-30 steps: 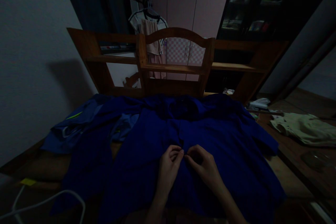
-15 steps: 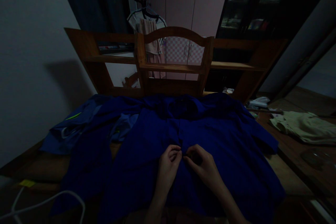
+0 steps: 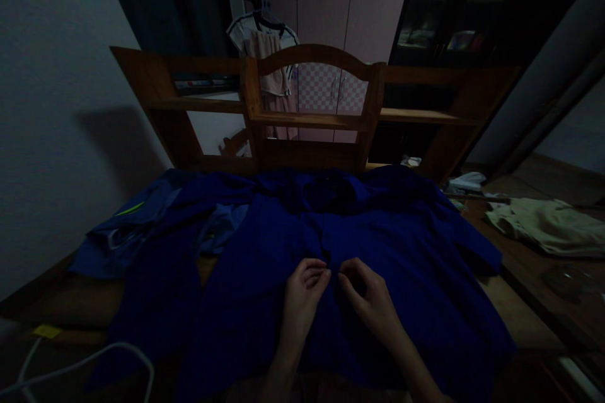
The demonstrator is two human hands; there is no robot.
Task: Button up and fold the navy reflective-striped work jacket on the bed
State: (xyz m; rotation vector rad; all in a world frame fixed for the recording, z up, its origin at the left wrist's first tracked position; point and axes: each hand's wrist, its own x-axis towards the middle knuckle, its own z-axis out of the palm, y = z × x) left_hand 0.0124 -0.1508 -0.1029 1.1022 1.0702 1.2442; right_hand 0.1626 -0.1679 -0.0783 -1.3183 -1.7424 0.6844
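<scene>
Head view shows your left hand (image 3: 305,289) and right hand (image 3: 366,293) meeting fingertip to fingertip on the front opening of the blue shirt (image 3: 265,245). The shirt lies spread on the bench (image 3: 515,321), collar away from you. The opening runs straight ahead from both grips. Each grip pinches a fabric edge, wrists low, fingers curled inward.

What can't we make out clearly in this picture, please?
Head view: what the left hand and right hand pinch on the blue shirt; too small and dark.
Head view: items in the black cabinet; dim, blurred.
Head view: the white cable; cut off by the bottom edge.
</scene>
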